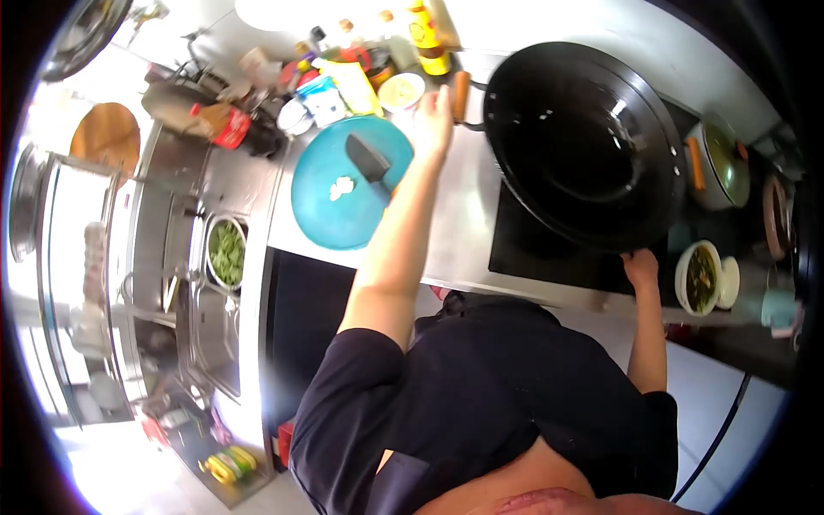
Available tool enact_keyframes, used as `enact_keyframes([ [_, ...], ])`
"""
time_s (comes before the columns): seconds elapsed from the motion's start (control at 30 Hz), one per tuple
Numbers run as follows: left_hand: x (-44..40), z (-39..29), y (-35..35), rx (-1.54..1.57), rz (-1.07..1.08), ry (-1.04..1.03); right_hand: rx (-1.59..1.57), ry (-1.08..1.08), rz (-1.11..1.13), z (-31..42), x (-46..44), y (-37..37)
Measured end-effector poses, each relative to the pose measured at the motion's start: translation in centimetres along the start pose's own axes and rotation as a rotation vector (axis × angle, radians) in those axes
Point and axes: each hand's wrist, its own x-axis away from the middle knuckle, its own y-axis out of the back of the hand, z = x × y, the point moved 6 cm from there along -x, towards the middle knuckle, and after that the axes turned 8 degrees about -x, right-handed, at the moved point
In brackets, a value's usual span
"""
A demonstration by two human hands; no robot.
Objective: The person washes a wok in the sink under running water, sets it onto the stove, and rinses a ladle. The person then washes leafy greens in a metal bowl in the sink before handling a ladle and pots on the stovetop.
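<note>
A large black wok [584,146] sits on the black cooktop [532,249], its wooden side handle [461,96] pointing left. Beside that handle, my left hand [436,124] is raised with fingers stretched out, apparently holding nothing. It is also close to a small white bowl [402,91] with pale contents. Under my left forearm lies a round teal cutting board [322,210] with a cleaver [367,158] and small white pieces [341,188], perhaps garlic. My right hand [640,269] is at the cooktop's front, just below the wok's rim; its fingertips are partly hidden.
Bottles, including a yellow one [427,39], and seasoning packets [352,84] line the back wall. A lidded pot [719,163] and a bowl of dark green food [700,279] stand at right. Leafy greens [227,253] fill a container by the sink [215,343] at left.
</note>
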Motion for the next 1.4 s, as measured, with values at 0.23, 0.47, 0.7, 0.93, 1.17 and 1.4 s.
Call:
enact_keyframes([
  [0.23, 10.0, 0.7, 2.9, 0.161, 0.044, 0.027, 0.18, 0.294, 0.027, -0.1, -0.6, 0.1],
  [0.47, 16.4, 8.2, 4.8, 0.05, 0.142, 0.106, 0.278, 0.302, 0.251, 0.8, -0.6, 0.4],
  [0.7, 24.0, 10.6, 7.1, 0.037, 0.173, 0.283, 0.138, 0.31, 0.156, 0.8, -0.2, 0.8],
  [0.93, 29.7, 12.1, 8.9, -0.117, 0.156, 0.473, 0.229, 0.279, 0.291, 1.0, -0.7, 0.4],
  [1.17, 34.2, 15.0, 13.7, -0.237, 0.124, 0.526, 0.142, 0.468, 0.149, -0.7, -1.7, -0.1],
  [1.4, 43.3, 20.9, 25.3, -0.409, 0.014, 0.736, -0.081, 0.496, -0.074, 0.7, 1.6, -0.2],
])
